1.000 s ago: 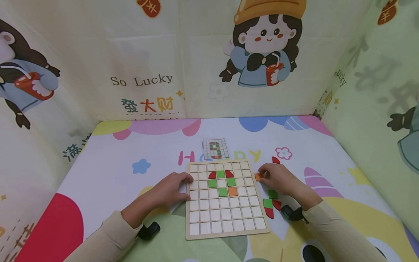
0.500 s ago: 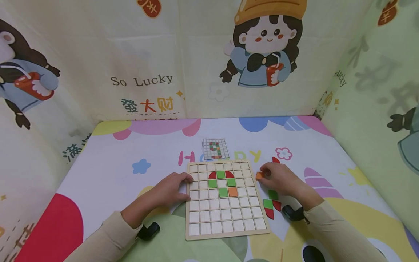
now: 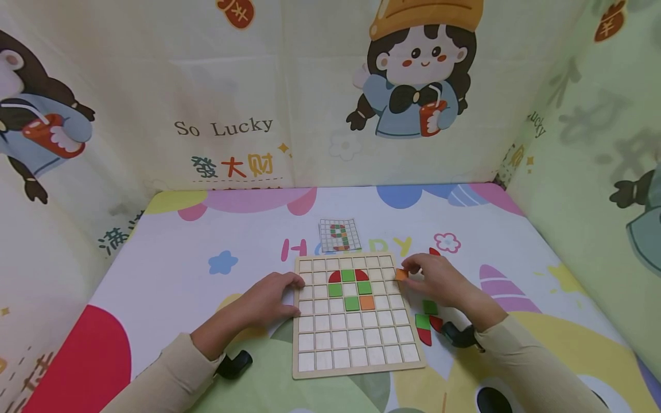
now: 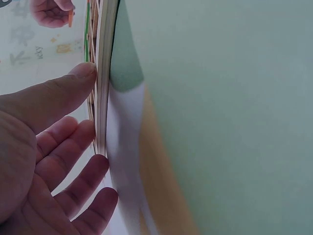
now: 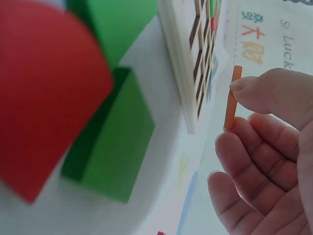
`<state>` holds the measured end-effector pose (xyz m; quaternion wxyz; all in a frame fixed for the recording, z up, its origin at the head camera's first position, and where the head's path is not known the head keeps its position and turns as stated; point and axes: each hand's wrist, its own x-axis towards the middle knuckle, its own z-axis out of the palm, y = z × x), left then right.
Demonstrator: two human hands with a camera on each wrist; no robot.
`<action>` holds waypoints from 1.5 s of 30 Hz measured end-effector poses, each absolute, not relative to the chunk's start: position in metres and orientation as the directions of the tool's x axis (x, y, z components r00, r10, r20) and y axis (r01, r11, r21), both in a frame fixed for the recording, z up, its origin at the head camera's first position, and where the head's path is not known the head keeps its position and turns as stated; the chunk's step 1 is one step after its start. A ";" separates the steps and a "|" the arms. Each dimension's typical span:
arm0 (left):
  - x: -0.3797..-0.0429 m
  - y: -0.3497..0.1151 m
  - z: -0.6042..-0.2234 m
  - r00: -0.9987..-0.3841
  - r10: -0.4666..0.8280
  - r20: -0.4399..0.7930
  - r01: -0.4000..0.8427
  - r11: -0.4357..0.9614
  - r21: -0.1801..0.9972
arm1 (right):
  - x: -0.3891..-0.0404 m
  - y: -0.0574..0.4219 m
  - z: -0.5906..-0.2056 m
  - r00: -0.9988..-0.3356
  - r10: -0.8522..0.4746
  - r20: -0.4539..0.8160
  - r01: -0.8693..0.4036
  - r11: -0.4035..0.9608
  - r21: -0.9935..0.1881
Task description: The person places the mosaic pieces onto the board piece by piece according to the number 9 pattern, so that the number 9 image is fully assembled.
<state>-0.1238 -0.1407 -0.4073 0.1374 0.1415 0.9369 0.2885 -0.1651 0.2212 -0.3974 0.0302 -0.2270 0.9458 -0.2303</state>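
Observation:
A wooden grid board lies flat on the table, with green, red and orange tiles set in its upper middle cells. Along its left edge rests my left hand; in the left wrist view the thumb and loosely bent fingers touch the board's side. My right hand pinches an orange square tile by the board's upper right edge. In the right wrist view that orange tile stands edge-on between thumb and fingers. Loose green tiles and red quarter-round tiles lie below the right hand.
A small printed card showing a coloured grid pattern lies just behind the board. Another red tile is partly hidden behind the right hand. The patterned tablecloth meets cloth walls at the back and sides.
Beside the board, my right hand first lifted the orange tile slightly, then moved left with it to the board's right edge. The left hand and board have stayed put.

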 end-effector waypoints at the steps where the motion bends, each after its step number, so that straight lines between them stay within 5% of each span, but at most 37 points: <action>1: -0.124 -0.141 -0.407 -0.922 0.345 -0.175 0.186 0.793 0.580 | -0.165 0.220 -0.396 -0.894 -0.446 0.047 -0.417 0.787 -0.454; 45: -0.126 -0.142 -0.410 -0.922 0.344 -0.181 0.181 0.792 0.583 | -0.159 0.157 -0.382 -0.788 -0.611 0.075 -0.575 0.687 -0.445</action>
